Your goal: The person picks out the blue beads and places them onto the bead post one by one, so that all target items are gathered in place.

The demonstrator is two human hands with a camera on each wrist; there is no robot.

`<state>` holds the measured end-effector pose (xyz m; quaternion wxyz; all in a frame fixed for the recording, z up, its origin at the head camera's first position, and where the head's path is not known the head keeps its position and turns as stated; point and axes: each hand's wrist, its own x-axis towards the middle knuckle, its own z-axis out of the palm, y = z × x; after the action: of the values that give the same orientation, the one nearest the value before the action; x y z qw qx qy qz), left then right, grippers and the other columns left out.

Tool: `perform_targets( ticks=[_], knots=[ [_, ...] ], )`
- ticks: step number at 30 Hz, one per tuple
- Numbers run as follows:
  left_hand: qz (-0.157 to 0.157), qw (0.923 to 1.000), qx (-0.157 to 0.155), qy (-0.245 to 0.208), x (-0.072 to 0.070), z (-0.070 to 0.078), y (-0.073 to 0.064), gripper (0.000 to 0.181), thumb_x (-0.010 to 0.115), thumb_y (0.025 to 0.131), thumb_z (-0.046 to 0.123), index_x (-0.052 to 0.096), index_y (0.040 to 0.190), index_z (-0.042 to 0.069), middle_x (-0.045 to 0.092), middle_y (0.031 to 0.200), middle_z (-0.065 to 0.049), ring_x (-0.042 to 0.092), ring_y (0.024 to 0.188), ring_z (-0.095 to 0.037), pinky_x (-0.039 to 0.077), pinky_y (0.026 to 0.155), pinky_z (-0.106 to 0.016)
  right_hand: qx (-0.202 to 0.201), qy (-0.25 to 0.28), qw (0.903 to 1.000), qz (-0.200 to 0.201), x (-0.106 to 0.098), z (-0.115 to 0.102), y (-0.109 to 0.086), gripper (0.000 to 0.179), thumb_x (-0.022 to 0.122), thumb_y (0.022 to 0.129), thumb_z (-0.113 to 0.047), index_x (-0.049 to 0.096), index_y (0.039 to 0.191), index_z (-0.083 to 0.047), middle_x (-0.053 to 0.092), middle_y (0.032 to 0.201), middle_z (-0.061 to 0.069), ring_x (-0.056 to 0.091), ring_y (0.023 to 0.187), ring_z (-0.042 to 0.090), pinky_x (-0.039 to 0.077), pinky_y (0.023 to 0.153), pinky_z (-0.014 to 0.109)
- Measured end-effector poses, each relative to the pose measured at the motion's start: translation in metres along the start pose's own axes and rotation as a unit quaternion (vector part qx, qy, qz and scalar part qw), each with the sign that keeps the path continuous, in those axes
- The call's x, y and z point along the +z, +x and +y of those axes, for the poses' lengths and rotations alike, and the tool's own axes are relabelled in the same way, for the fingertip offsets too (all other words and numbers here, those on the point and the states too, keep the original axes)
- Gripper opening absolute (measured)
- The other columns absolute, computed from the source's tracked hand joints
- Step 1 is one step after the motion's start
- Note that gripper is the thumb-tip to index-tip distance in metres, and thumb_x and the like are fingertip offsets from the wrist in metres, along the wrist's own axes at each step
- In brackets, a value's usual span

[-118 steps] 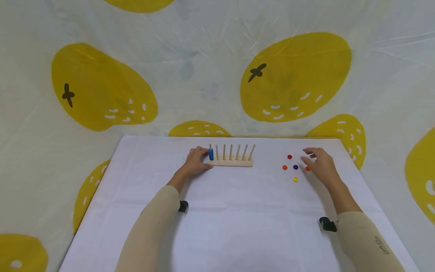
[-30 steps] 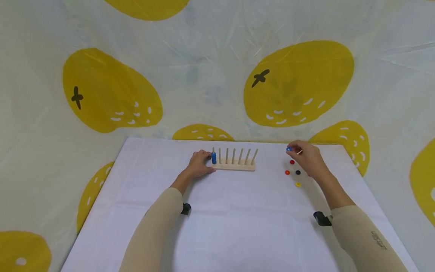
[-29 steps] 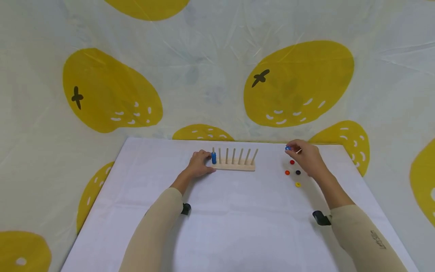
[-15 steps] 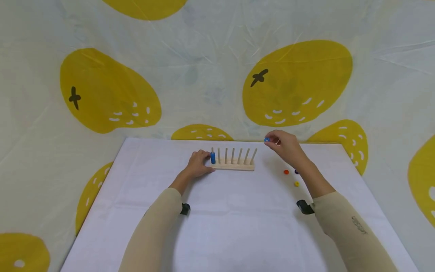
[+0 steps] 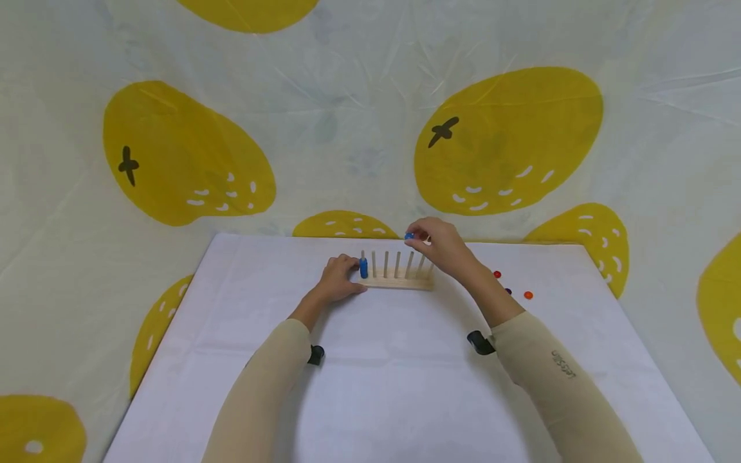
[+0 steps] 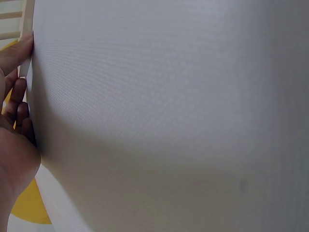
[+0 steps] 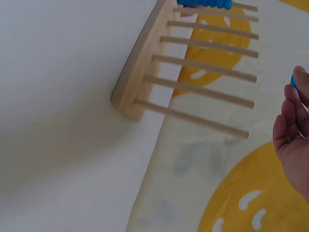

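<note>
A wooden peg rack with a row of upright pegs stands near the table's back edge. Stacked blue beads fill much of its leftmost peg; the stack's lower edge shows in the right wrist view. My left hand grips the rack's left end, thumb in front and fingers behind; the left wrist view catches the thumb against the base. Above the rack's right-hand pegs, my right hand pinches a blue bead between thumb and fingertips. That bead is mostly covered by fingers in the right wrist view.
Loose on the white table, right of my right forearm, lie a red bead, an orange bead and a partly covered dark bead. A fruit-printed cloth hangs behind the table.
My right hand, open and without a bead at first, took hold of a blue bead and carried it left from over the loose beads to above the rack. The left hand stayed on the rack.
</note>
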<state>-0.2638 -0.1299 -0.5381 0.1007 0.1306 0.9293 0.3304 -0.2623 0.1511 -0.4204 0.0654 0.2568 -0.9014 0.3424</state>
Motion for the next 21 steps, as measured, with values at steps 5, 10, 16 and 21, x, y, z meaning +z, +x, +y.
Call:
perform_targets(
  ticks=[5, 10, 16, 21],
  knots=[
    [-0.004, 1.0, -0.006, 0.006, -0.001, 0.001, 0.001, 0.065, 0.086, 0.085, 0.029, 0.06, 0.14, 0.005, 0.059, 0.135, -0.01, 0.045, 0.129, -0.031, 0.037, 0.115, -0.045, -0.013, -0.014, 0.9997, -0.018, 0.013, -0.01, 0.009, 0.02, 0.076, 0.095, -0.017, 0.071, 0.111, -0.005, 0.07, 0.1, 0.009, 0.063, 0.094, 0.025, 0.055, 0.089, 0.042],
    [-0.002, 0.9999, -0.008, 0.006, -0.001, 0.001, 0.002, 0.065, 0.086, 0.084, 0.029, 0.061, 0.139, 0.005, 0.059, 0.134, -0.01, 0.045, 0.128, -0.031, 0.038, 0.115, -0.045, -0.021, -0.015, 0.9991, -0.034, 0.027, -0.015, 0.019, 0.02, 0.074, 0.096, -0.02, 0.071, 0.111, -0.006, 0.07, 0.101, 0.007, 0.063, 0.096, 0.024, 0.055, 0.091, 0.041],
    [-0.004, 0.9999, -0.007, 0.01, 0.0, 0.0, 0.003, 0.064, 0.086, 0.085, 0.029, 0.061, 0.139, 0.005, 0.059, 0.134, -0.01, 0.045, 0.127, -0.031, 0.038, 0.114, -0.046, -0.024, -0.008, 0.9985, -0.049, 0.045, -0.022, 0.027, 0.021, 0.075, 0.095, -0.018, 0.072, 0.112, -0.004, 0.071, 0.104, 0.009, 0.064, 0.098, 0.025, 0.056, 0.092, 0.04],
    [-0.002, 0.9999, -0.005, 0.01, 0.001, -0.001, 0.004, 0.062, 0.086, 0.085, 0.03, 0.062, 0.137, 0.006, 0.06, 0.132, -0.01, 0.045, 0.127, -0.031, 0.039, 0.113, -0.046, -0.015, 0.001, 0.9983, -0.056, 0.057, -0.028, 0.03, 0.021, 0.076, 0.095, -0.017, 0.072, 0.111, -0.004, 0.072, 0.105, 0.01, 0.064, 0.099, 0.025, 0.055, 0.092, 0.039]
  ],
)
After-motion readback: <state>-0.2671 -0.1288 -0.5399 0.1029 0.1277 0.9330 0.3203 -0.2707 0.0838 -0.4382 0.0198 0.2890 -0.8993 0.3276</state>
